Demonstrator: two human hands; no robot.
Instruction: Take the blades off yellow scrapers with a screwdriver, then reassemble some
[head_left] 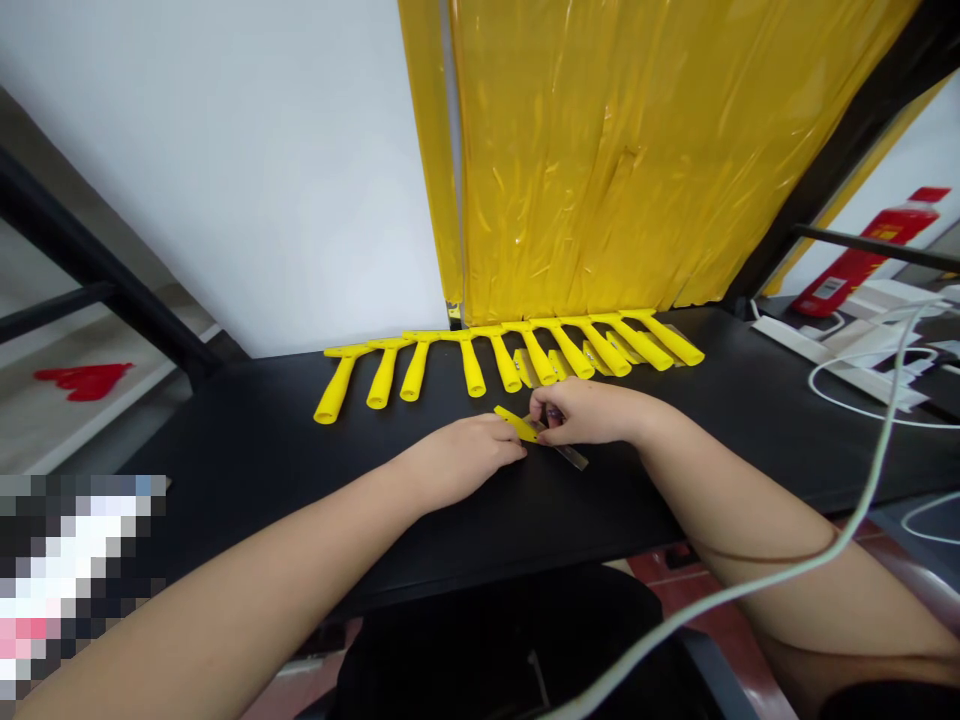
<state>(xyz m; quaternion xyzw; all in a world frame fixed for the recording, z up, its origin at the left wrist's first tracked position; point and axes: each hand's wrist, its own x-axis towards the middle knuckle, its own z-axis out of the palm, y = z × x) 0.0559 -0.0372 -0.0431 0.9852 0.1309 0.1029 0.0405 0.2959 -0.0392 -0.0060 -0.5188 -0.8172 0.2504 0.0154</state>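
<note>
My left hand is closed around a yellow scraper low over the black tabletop; its handle is mostly hidden in my fingers. My right hand pinches at the right end of the scraper's head, with thumb and fingers curled together. A thin metal strip sticks out below my right fingertips; whether it is joined to the scraper I cannot tell. Behind my hands, several yellow scraper handles lie in a row, heads toward the wall and round hollow ends toward me. Some yellow pieces lie between those on the right.
The black table meets a white panel and a yellow plastic sheet at the back. To the right are a red bottle and white power strips. A pale cable hangs across my right arm. Something red lies on a left shelf.
</note>
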